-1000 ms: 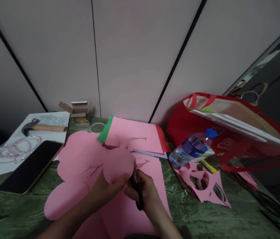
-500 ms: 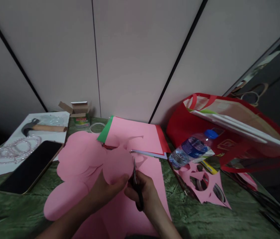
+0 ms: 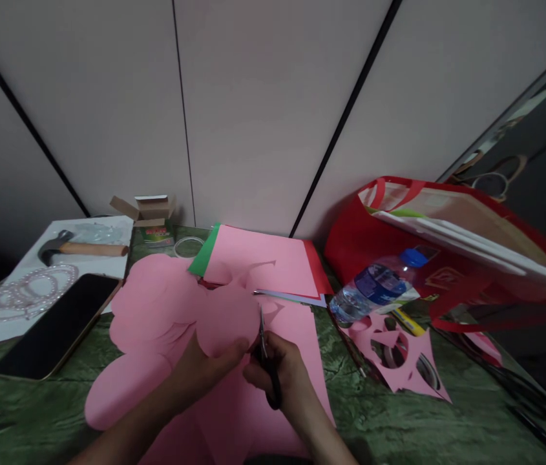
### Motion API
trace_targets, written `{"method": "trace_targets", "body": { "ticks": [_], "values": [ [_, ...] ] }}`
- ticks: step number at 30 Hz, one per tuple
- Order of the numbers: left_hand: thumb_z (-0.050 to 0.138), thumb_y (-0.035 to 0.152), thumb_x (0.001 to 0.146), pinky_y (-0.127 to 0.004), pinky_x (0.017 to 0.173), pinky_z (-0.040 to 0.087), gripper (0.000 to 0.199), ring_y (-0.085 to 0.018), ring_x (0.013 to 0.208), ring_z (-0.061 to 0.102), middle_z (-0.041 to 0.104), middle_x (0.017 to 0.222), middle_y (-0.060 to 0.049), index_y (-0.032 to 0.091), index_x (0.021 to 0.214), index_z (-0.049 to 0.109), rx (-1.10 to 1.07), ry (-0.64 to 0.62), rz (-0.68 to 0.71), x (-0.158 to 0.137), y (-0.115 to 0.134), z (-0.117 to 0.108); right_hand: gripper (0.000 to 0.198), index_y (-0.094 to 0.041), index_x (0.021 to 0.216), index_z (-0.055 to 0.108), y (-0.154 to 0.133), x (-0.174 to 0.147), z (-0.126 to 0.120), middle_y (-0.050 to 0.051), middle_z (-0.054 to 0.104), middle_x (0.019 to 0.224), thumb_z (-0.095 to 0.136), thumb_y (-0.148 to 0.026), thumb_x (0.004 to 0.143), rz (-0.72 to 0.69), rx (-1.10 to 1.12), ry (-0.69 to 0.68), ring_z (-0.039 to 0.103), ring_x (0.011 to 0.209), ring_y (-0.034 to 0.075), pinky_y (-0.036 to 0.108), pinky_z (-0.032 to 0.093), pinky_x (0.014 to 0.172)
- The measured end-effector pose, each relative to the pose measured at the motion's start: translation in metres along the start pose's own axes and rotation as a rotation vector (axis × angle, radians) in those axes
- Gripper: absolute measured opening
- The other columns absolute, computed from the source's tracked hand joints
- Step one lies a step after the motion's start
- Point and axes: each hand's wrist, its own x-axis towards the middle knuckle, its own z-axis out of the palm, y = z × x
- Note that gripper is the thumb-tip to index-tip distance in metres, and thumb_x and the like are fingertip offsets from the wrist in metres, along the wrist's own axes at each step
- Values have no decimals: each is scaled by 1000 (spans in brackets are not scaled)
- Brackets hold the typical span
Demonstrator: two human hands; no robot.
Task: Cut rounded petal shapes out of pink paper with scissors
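The left hand (image 3: pixel 207 369) gripped a pink paper disc (image 3: pixel 228 318), thumb across its lower edge, over pink paper sheets (image 3: pixel 296 381). The disc looked plain, matt and nearly round, its left outline smoothly curved. The right hand (image 3: pixel 282 368) was closed around black-handled scissors (image 3: pixel 273 386), their narrow metal blades pointing away along the disc's right edge.
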Motion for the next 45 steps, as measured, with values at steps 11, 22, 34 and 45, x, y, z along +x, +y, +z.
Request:
{"method": "trace_targets", "body": {
  "ticks": [11,22,34,45],
  "values": [
    [57,31,64,-28,56,48,15,-19,65,61,66,65,-2,22,54,52,-77,87,-29,-4,7,5,24,-18,69,55,6,2,0,-8,46,47,74,-23,55,18,-9,-2,38,41,7,19,29,39],
    [60,34,68,-32,66,52,18,-25,78,65,63,53,-1,22,55,55,28,122,-44,0,1,4,29,-18,68,52,-4,-1,-1,-7,50,55,77,-27,55,1,31,-40,38,47,7,19,30,43],
    [61,31,67,-33,68,54,12,-25,86,66,73,86,-7,20,66,56,-39,42,-93,-2,9,4,37,-19,69,52,-23,-5,1,-7,47,57,81,-32,49,23,70,-64,37,48,7,21,30,45],
    [60,32,73,-31,67,54,18,-22,77,67,72,76,-4,17,81,66,-1,-15,-25,-1,0,2,44,-18,76,53,-28,-10,-1,-6,51,63,83,-28,46,36,53,-65,45,56,10,22,36,51]
  ]
}}
